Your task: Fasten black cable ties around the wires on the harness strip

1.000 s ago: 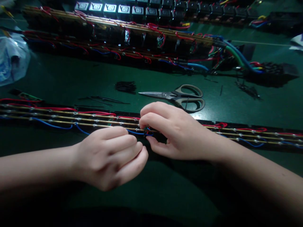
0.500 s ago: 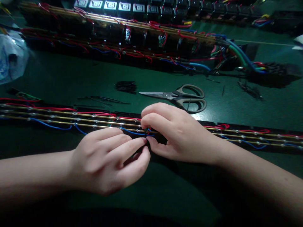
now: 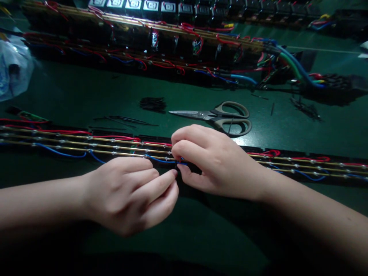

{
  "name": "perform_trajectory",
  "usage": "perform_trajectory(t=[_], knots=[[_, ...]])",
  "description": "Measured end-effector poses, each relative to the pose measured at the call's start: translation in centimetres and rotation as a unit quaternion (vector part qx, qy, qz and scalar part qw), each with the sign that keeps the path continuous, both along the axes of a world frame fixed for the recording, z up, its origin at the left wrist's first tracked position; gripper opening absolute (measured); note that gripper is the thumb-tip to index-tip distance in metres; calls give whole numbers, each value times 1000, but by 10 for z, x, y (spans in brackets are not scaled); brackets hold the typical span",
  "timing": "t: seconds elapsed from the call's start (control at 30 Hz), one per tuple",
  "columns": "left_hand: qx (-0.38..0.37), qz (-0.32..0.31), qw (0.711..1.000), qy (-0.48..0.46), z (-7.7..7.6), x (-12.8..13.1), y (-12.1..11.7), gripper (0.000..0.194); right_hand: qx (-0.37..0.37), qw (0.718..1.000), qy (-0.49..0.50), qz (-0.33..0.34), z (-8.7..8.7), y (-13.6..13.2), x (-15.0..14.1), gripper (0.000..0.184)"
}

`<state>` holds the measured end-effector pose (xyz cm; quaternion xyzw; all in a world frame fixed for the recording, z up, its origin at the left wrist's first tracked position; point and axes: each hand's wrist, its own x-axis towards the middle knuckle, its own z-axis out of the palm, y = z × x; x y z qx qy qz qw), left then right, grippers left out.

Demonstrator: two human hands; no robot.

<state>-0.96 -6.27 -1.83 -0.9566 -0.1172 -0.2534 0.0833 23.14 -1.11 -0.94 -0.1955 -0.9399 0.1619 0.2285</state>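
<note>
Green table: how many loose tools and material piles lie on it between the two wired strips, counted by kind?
Scissors: 1
Bundle of short black ties: 1
Long loose black ties: 1 group
Total: 3

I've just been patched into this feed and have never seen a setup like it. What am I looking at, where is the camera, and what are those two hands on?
The view comes from a camera worn on a person's head, looking down at their own bare hands over a green table. The left hand and the right hand meet at one spot on a long strip of brass rails with red and blue wires, fingertips pinching there; what they grip is too small to tell. Behind them lie scissors, shut, a small pile of black ties, more wired strips and a plastic bag at far left.
</note>
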Motion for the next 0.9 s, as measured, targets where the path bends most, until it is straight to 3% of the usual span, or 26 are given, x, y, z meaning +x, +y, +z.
perform_trajectory(t=[0.33,0.73,0.9], knots=[[6,-14,1000,6,0,-3,2,30,0,1000,-5,5,0,2,0,12],[-2,-23,999,47,6,2,7,17,11,1000,-7,-1,-1,0,0,11],[-12,-6,1000,-4,3,1,5,23,2,1000,-18,0,1,1,0,12]])
